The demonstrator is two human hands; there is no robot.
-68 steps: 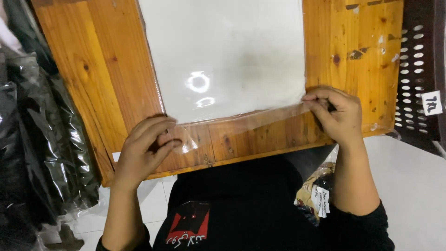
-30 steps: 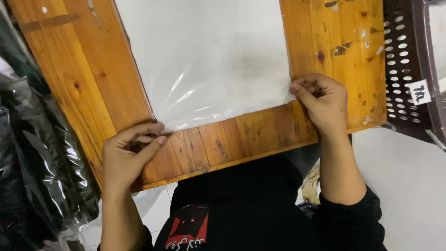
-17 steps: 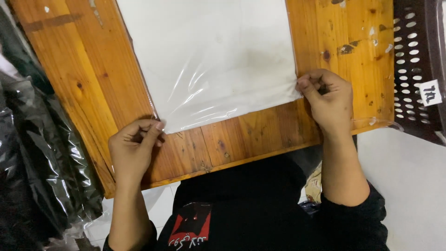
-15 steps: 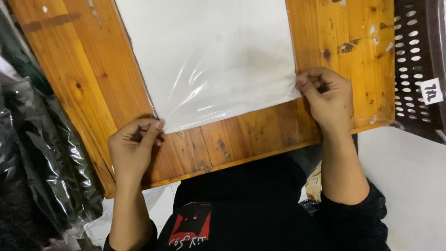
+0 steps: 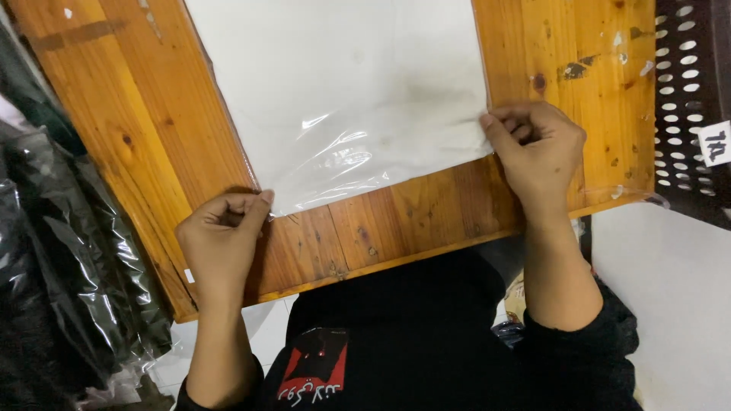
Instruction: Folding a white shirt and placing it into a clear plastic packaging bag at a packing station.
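Note:
A clear plastic bag with a white sheet inside lies flat on a wooden board. My left hand pinches the bag's near left corner between thumb and fingers. My right hand pinches the near right corner, fingers curled against the board. The bag's near edge runs slanted between the two hands and shows glossy creases.
Dark garments in shiny plastic wrapping are heaped at the left. A dark perforated plastic basket with a small white tag stands at the right. A white floor shows below it. My black shirt fills the bottom.
The loose flap that lay toward me is gone from view and the bag's near edge now sits farther up the board. Both hands have followed it, staying at the corners.

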